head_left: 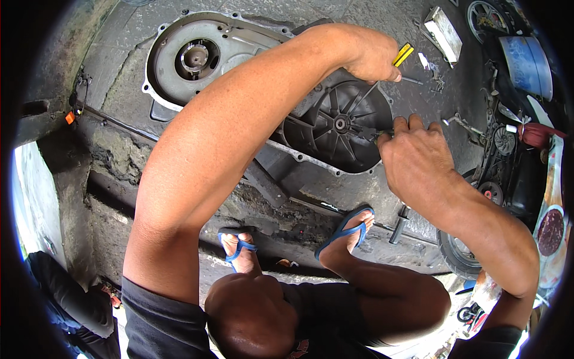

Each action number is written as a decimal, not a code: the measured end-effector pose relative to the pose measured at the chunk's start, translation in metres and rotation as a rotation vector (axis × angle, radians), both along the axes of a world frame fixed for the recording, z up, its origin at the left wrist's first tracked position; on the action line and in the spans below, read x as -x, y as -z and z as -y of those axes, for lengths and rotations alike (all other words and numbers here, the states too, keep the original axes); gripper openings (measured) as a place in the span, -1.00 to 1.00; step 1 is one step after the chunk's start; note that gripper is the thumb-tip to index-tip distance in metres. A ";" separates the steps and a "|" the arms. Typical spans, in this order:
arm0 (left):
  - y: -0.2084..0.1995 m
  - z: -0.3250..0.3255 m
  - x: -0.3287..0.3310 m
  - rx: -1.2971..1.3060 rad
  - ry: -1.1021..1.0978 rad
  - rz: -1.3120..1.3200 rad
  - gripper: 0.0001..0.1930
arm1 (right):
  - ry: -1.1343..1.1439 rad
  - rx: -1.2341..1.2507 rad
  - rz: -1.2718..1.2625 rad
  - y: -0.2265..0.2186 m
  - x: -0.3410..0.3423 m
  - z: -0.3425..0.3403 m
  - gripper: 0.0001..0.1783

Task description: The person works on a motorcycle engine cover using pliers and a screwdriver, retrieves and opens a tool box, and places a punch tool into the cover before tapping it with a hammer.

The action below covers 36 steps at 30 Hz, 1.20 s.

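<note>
A large grey metal engine cover (152, 72), open side up, lies on the floor ahead of me, partly hidden under my left arm. My left hand (372, 55) is closed around a yellow-and-black tool handle (403, 54) above the cover's right end. A thin metal rod (412, 80) shows just past its fingers; whether it belongs to that tool I cannot tell. My right hand (418, 152) grips pliers at the cover's right rim. Their dark jaws (366, 133) point at the round hub (341, 124) amid the ribs; contact is unclear.
A white box (442, 35) and small loose metal pieces (435, 75) lie at the far right. Motorbike parts and a blue drum (526, 66) crowd the right side. A dark-handled tool (397, 226) lies near the wheel (457, 251). My sandalled feet (239, 248) stand below the cover.
</note>
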<state>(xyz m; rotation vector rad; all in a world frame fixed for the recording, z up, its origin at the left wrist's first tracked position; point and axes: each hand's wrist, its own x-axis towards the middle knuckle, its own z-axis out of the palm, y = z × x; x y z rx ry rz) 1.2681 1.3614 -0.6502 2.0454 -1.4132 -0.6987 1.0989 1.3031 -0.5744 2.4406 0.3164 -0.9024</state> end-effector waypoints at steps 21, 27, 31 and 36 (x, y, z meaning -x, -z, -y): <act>-0.003 0.007 -0.004 -0.048 0.056 -0.008 -0.54 | -0.163 0.015 -0.143 -0.009 -0.033 -0.004 -0.81; -0.002 0.006 -0.004 -0.018 0.058 -0.009 -0.54 | -0.113 0.052 -0.116 -0.003 -0.021 -0.011 -0.81; -0.004 0.006 -0.004 -0.037 0.079 -0.021 -0.52 | -0.089 0.046 -0.135 -0.002 -0.020 -0.011 -0.80; -0.005 0.004 -0.004 -0.019 0.079 -0.044 -0.51 | -0.030 -0.032 -0.087 0.003 -0.010 -0.003 -0.78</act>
